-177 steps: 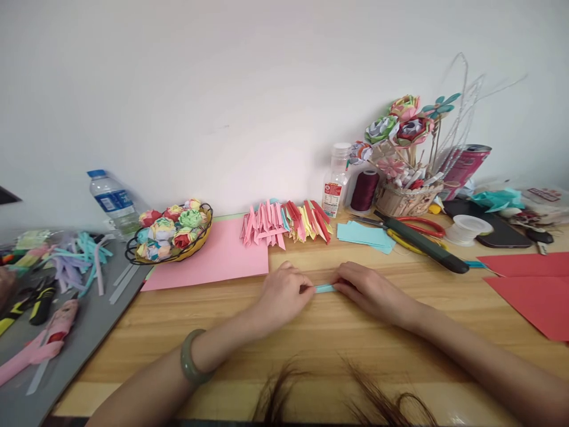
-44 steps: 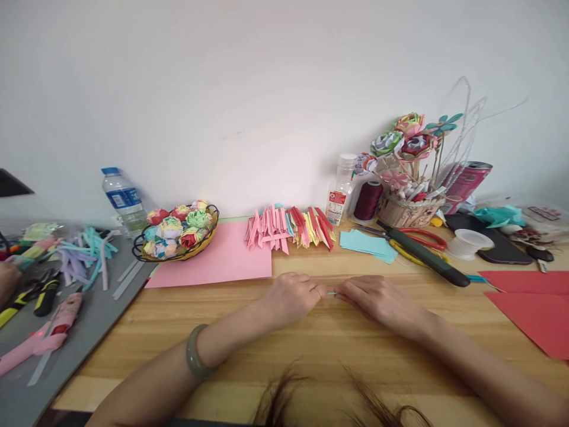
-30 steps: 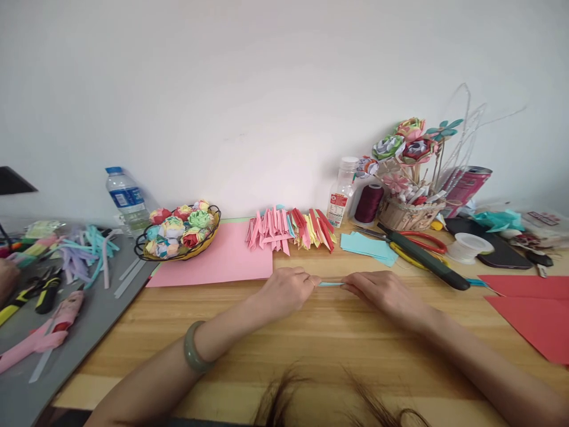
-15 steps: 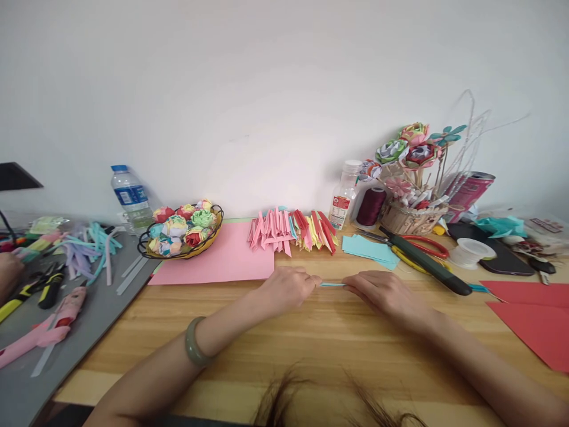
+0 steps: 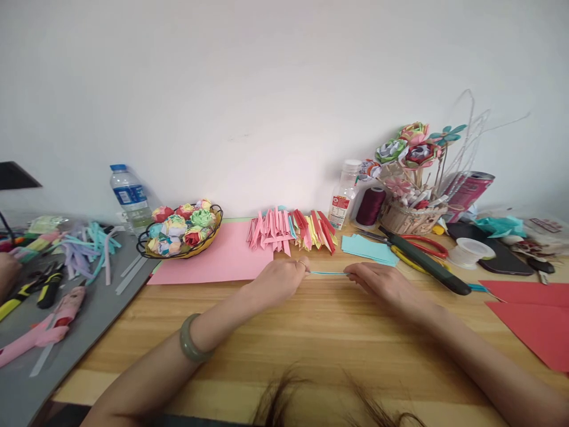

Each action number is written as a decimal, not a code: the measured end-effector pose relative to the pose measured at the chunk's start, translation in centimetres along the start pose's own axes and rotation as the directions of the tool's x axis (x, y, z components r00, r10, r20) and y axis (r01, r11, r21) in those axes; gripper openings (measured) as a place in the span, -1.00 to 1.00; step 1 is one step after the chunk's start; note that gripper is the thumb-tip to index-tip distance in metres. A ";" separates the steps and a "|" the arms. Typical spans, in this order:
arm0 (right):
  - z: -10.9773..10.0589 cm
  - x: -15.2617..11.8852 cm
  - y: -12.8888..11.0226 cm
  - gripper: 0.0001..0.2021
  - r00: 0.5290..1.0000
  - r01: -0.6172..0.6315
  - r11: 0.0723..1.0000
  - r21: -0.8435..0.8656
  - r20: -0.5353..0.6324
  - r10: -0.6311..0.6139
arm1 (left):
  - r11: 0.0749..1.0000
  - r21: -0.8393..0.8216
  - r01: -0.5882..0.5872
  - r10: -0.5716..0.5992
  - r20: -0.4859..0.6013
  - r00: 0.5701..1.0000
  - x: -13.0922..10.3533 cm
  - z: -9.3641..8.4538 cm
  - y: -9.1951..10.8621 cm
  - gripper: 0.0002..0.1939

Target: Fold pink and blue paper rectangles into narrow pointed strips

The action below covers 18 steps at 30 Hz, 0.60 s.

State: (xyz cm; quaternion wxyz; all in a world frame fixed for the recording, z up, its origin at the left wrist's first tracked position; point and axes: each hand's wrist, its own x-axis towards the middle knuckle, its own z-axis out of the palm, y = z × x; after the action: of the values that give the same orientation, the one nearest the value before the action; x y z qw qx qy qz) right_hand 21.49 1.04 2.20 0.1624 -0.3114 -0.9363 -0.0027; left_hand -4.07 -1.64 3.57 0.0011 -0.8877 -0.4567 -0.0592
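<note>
A thin strip of light-blue paper (image 5: 328,273) stretches between my two hands, seen nearly edge-on just above the wooden table (image 5: 306,338). My left hand (image 5: 284,277) pinches its left end and wears a ring; a green bangle (image 5: 192,338) circles that wrist. The right end is gripped by my right hand (image 5: 377,279), its fingers bent over the paper. Behind my hands lies a row of folded paper pieces (image 5: 288,230) in pink, red and yellow. A stack of light-blue paper slips (image 5: 370,249) rests just beyond my right hand.
Pink sheets (image 5: 213,267) lie under a basket of paper flowers (image 5: 217,228). A utility knife (image 5: 429,264) and pliers sit at right, near red paper (image 5: 533,326). A pink glue gun (image 5: 57,320) is on the grey mat at left, where another person's hand (image 5: 6,276) shows.
My hands have moved slightly away from me and farther apart, with the left shifting left. A longer stretch of the blue paper now shows between them.
</note>
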 end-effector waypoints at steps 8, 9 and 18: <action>0.1 0.1 0.1 -0.84 0.998 -0.054 0.998 -0.036 -0.011 0.054 | 0.996 0.085 0.006 -0.004 -0.030 1.000 -0.2 -0.8 -0.1 -0.84; 0.1 0.1 0.1 -0.85 0.998 -0.058 0.998 -0.008 0.002 0.058 | 0.997 0.080 0.003 -0.002 -0.012 1.000 -0.2 -0.9 -0.1 -0.82; -0.1 0.1 0.4 -0.87 0.990 -0.127 0.979 0.161 0.077 0.116 | 0.995 -0.060 -0.083 0.083 -0.002 0.997 -0.3 -0.9 -0.4 -0.77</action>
State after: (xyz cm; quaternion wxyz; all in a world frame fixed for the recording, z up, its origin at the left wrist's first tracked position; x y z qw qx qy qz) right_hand 21.62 1.40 2.25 0.1562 -0.3533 -0.9174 0.0954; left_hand -4.65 -1.73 4.45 -0.0233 -0.9056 -0.4173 -0.0727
